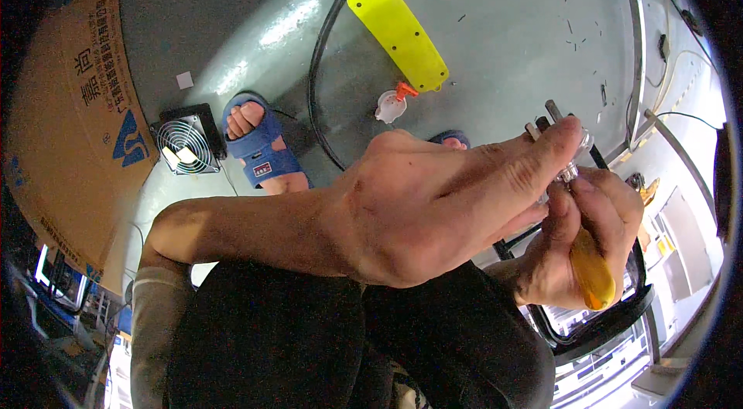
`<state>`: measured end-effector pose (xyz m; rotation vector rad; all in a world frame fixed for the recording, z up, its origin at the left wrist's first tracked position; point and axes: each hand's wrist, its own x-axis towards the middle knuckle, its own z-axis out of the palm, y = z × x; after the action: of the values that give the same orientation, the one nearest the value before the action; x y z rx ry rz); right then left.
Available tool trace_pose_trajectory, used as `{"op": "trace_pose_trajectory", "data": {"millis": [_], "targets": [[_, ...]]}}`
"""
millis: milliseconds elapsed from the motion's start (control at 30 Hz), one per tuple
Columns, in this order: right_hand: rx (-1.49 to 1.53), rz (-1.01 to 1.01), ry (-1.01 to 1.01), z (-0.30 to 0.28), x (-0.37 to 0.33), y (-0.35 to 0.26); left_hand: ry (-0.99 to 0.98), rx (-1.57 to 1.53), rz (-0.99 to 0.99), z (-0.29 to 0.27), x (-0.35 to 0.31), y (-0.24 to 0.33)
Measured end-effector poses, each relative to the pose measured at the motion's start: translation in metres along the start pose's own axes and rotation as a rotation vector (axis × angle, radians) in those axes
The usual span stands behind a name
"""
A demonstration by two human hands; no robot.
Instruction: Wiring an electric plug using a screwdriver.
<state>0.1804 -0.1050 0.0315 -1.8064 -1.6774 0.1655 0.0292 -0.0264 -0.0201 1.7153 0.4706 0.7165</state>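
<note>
My left hand reaches across from the left, its thumb and fingers closed on a small fitting with metal prongs. Shiny clear and metallic parts of that fitting show past the fingertips. My right hand is curled just below, gripping a tool with a rounded yellow handle. The handle's butt end points down toward me. Between the two hands, a shiny metal piece sits close to the right fingertips. Fingers hide the tool's working end and most of the fitting.
A yellow power strip and a small white cup with an orange-red piece lie on the floor by a black cable. A fan and a cardboard box stand left. A black frame is beneath my right hand.
</note>
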Motion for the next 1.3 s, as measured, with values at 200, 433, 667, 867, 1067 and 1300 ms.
{"op": "trace_pose_trajectory", "data": {"millis": [200, 433, 667, 867, 1067, 1300], "targets": [[0.055, 0.238, 0.010, 0.005, -0.006, -0.005, -0.003, -0.008, 0.009, 0.002, -0.004, -0.003], [0.011, 0.105, -0.057, 0.001, 0.001, 0.001, 0.014, 0.009, 0.007, 0.001, -0.001, -0.001], [0.061, 0.312, 0.151, 0.010, -0.002, -0.008, 0.041, -0.005, -0.063, 0.001, 0.000, 0.004], [0.055, 0.162, 0.016, 0.016, -0.002, -0.002, 0.040, 0.070, -0.030, 0.003, -0.004, -0.005], [-0.019, 0.293, -0.050, 0.009, 0.000, -0.005, 0.006, -0.004, -0.022, 0.005, -0.002, -0.003], [0.062, 0.397, -0.143, 0.025, -0.016, 0.004, -0.007, -0.095, -0.348, 0.020, -0.024, -0.022]]}}
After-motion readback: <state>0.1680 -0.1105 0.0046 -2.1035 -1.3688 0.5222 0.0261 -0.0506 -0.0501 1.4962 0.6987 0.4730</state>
